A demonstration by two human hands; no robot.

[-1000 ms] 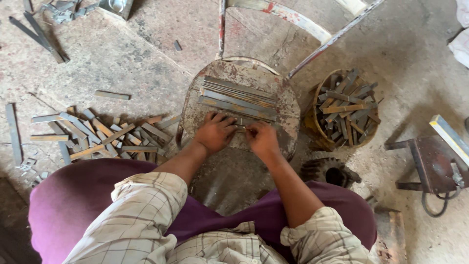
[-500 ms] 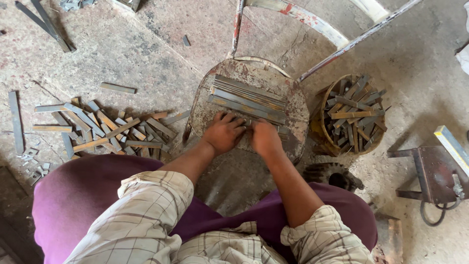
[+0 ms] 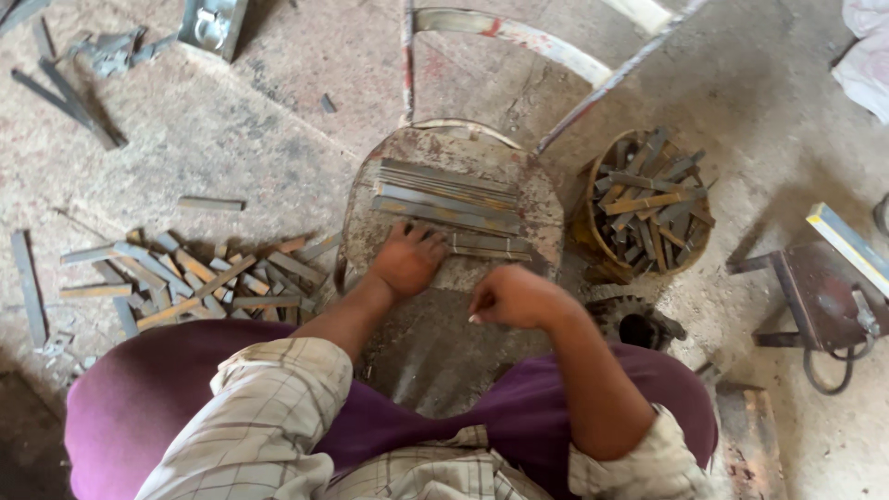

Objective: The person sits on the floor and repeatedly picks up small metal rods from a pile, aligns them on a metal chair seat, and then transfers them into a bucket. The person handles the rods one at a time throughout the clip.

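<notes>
Two hands over one round rusty stool (image 3: 546, 218).
Left hand (image 3: 407, 259) flat, fingers spread on stacked metal strips (image 3: 449, 199); right hand (image 3: 514, 296) fisted, contents unclear. One basket (image 3: 593, 222), right, full of strips.

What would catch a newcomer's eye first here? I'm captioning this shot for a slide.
Centre frame, a row of flat metal strips lies on a worn round chair seat, with the left hand pressed on the nearest ones and the right hand curled just off its edge. A basket of similar strips stands right; a loose pile lies left.
</notes>
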